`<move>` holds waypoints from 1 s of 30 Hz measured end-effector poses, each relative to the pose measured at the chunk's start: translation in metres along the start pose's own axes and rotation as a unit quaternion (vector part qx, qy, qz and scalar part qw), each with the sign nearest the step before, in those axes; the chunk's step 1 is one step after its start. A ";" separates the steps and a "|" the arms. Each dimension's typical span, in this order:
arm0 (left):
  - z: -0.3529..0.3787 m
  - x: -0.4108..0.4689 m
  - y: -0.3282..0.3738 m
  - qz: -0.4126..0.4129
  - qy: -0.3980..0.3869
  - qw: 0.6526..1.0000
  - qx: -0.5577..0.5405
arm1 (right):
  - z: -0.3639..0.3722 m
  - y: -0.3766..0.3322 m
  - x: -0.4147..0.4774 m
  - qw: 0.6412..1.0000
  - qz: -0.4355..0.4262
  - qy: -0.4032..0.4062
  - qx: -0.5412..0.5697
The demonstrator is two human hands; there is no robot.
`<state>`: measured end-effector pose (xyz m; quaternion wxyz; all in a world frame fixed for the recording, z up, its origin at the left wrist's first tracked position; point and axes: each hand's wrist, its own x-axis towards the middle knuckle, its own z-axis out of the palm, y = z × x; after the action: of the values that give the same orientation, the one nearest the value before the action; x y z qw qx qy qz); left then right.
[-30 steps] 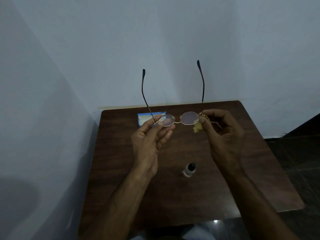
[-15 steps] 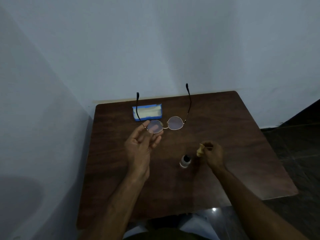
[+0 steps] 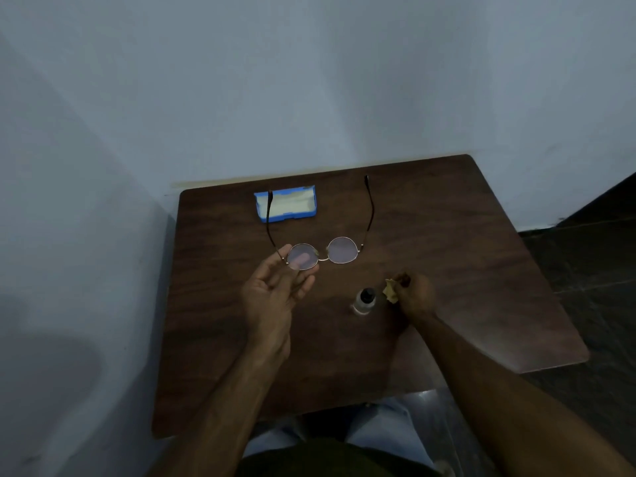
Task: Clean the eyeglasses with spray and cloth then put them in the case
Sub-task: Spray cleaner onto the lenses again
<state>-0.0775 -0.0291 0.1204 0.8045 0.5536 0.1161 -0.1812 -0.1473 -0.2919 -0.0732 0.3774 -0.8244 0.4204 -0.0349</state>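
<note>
Left hand: bare from wrist to fingers; palm creases faintly visible.
Right hand: bare; surface detail too dark to make out.
Left forearm: bare along its whole visible length, down to the lower edge of the view; faint lengthwise tendon lines near the wrist.
Right forearm: bare along its whole visible length, out to the lower right corner of the view.
Upper garment: dark, olive-green tone, plain fabric; only a strip shows at bottom centre, cut not discernible.
Trousers: pale blue, denim-like fabric; two legs visible, separated by a dark gap.
</note>
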 end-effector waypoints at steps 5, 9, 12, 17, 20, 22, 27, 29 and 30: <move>0.000 0.002 -0.004 -0.001 -0.008 1.000 0.001 | -0.006 0.001 -0.014 0.989 -0.098 0.039 -0.103; 0.000 0.005 -0.006 -0.010 -0.011 1.000 -0.004 | -0.007 -0.009 -0.070 0.985 -0.165 0.035 -0.042; 0.002 0.007 -0.009 -0.017 -0.016 1.000 -0.006 | 0.007 -0.017 -0.102 0.978 -0.206 -0.028 0.004; 0.006 0.009 -0.009 -0.018 -0.021 1.000 -0.007 | 0.031 -0.032 -0.102 0.981 -0.172 -0.029 0.086; 0.005 0.011 -0.004 -0.015 -0.022 1.000 -0.013 | 0.024 -0.048 -0.103 0.974 -0.150 -0.045 0.162; 0.003 0.013 0.003 -0.006 -0.019 1.000 -0.021 | 0.011 -0.067 -0.112 0.965 -0.134 -0.058 0.219; -0.005 0.019 0.017 0.026 -0.001 0.999 -0.026 | -0.035 -0.129 -0.142 0.895 -0.078 -0.100 0.428; -0.007 0.022 0.021 0.041 0.007 0.999 -0.021 | -0.051 -0.147 -0.149 0.854 -0.047 -0.148 0.497; -0.007 0.023 0.022 0.047 0.009 0.999 -0.018 | -0.056 -0.153 -0.151 0.837 -0.032 -0.178 0.516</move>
<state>-0.0469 -0.0189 0.1273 0.8207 0.5458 0.1003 -0.1358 -0.1635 -0.1610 0.1062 0.8149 -0.5153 0.2404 -0.1118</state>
